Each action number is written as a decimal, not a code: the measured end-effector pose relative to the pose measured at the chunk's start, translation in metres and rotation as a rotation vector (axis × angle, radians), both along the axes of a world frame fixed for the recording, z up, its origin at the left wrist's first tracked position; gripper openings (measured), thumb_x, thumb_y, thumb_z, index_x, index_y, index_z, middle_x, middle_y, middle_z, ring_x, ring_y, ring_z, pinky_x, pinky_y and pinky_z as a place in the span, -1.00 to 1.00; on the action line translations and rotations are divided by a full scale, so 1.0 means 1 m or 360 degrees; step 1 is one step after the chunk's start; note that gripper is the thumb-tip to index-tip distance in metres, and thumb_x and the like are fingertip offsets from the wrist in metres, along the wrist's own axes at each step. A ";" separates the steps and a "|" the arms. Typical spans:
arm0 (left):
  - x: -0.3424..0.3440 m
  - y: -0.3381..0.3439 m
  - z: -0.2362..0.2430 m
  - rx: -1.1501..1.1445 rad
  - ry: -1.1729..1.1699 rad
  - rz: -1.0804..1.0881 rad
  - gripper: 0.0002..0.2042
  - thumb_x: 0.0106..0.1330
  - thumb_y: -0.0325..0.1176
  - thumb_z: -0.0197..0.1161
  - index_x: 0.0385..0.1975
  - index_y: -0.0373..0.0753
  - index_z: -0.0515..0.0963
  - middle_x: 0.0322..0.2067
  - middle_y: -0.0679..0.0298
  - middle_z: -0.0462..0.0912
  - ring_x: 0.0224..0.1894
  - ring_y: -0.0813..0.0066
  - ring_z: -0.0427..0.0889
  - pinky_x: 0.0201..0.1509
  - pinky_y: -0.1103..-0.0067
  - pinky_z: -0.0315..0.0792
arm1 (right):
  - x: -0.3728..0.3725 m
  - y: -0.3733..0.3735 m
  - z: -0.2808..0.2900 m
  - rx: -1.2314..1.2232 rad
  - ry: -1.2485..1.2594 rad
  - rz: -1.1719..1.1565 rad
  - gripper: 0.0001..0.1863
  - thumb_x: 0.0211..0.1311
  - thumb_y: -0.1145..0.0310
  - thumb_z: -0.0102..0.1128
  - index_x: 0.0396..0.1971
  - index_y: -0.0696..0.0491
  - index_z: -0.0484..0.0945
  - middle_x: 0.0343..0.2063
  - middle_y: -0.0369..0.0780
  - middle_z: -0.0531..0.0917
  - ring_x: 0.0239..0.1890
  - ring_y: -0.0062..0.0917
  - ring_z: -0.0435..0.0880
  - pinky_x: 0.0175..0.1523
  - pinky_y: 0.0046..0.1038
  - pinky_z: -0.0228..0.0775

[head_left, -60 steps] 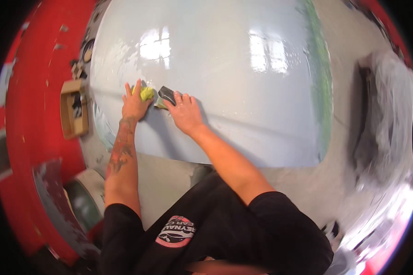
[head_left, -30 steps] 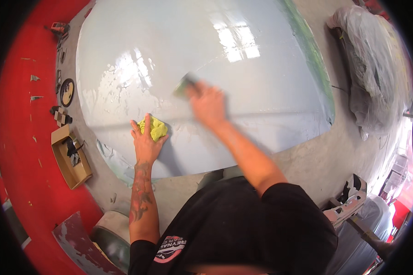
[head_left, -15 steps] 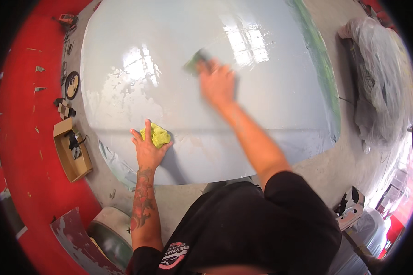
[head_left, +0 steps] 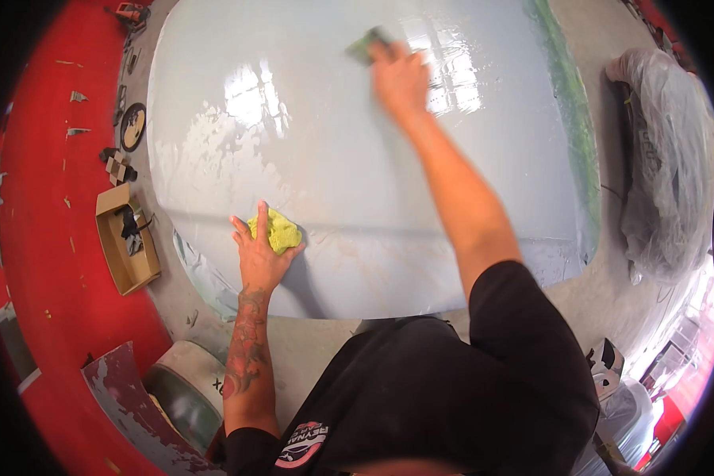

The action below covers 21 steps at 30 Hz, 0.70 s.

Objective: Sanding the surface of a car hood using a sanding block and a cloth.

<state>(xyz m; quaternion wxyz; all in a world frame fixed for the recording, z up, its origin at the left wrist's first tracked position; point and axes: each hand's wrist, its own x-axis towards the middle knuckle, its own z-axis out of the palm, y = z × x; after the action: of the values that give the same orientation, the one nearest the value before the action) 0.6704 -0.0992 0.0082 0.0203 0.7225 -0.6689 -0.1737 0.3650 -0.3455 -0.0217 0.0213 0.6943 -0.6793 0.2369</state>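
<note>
A large pale grey car panel, probably a hood, lies in front of me, its surface wet and glossy over much of its width. My left hand rests at its near left with fingers spread around a crumpled yellow cloth, pressing it to the panel. Farther out, right of the middle, my right hand grips a flat green-and-dark sanding block against the surface. Motion blurs the block, and its underside is hidden.
Green masking film runs along the panel's right edge. An open cardboard box sits on the floor to the left, near a round black-rimmed lid. Plastic-wrapped parts stand at the right. Loose painted panels lean at the lower left.
My right hand has slid the sanding block farther away and slightly right across the panel. The left hand stays at the yellow cloth. The whole view has shifted a little.
</note>
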 end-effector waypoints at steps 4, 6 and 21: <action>0.002 0.002 -0.006 0.0008 -0.0013 0.0003 0.16 -0.11 -0.09 0.66 0.52 0.17 -0.02 0.35 -0.57 -0.13 0.34 -0.56 0.11 0.26 0.07 0.40 | 0.098 0.108 0.000 -0.0146 -0.0068 0.1044 -0.74 0.36 0.27 0.01 -0.03 -0.19 0.60 0.03 -0.11 0.56 0.00 -0.18 0.56 0.04 -0.13 0.47; 0.006 0.007 -0.006 0.0031 -0.0017 0.0037 0.17 -0.12 -0.10 0.66 0.52 0.17 -0.03 0.36 -0.56 -0.13 0.35 -0.53 0.11 0.27 0.07 0.39 | 0.074 0.077 0.015 -0.0009 -0.0160 0.0865 -0.73 0.35 0.27 0.03 -0.03 -0.20 0.60 0.01 -0.10 0.56 0.00 -0.18 0.57 0.01 -0.12 0.48; -0.002 0.003 0.005 0.0148 0.0093 0.0161 0.17 -0.16 -0.08 0.68 0.51 0.07 0.02 0.35 -0.59 -0.12 0.44 -0.48 -0.06 0.49 0.01 0.03 | 0.034 0.093 0.009 0.0018 0.0003 0.0769 -0.66 0.30 0.17 0.18 0.08 -0.33 0.58 0.09 -0.19 0.56 -0.10 -0.12 0.57 0.05 -0.19 0.51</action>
<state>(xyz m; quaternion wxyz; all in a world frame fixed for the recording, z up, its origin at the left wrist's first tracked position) 0.6682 -0.0965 0.0135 0.0152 0.7502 -0.6218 -0.2243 0.3990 -0.2521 -0.0129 -0.0393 0.8370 -0.4947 0.2307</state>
